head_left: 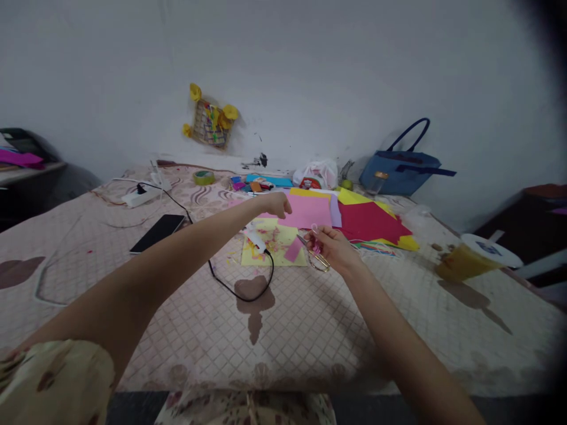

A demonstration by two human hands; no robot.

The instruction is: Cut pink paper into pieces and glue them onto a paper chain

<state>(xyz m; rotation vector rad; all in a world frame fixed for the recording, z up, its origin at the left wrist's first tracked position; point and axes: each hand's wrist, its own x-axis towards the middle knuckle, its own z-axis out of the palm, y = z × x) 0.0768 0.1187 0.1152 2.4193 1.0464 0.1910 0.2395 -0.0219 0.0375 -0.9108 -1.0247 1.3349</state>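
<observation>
My left hand (277,205) reaches over the pink sheets (308,209) with its fingers curled in. Whatever it holds, if anything, is hidden. My right hand (332,243) is closed around a pair of gold-handled scissors (319,263), blades pointing left. At its fingertips shows a small pale pink curl (315,229), with a bit of darker pink below it. Just left of the scissors, a pink paper strip (293,249) lies on a pale yellow sheet (277,260) strewn with coloured scraps. A white glue gun (256,241) with a black cord rests on that sheet too.
Red paper (372,223) and yellow sheets lie to the right, beside colourful strings (376,248). A lidded drink cup (469,262) stands far right. A phone (158,233), power strip (144,195) and tape roll (204,177) are left. A blue bag (401,171) sits at the back.
</observation>
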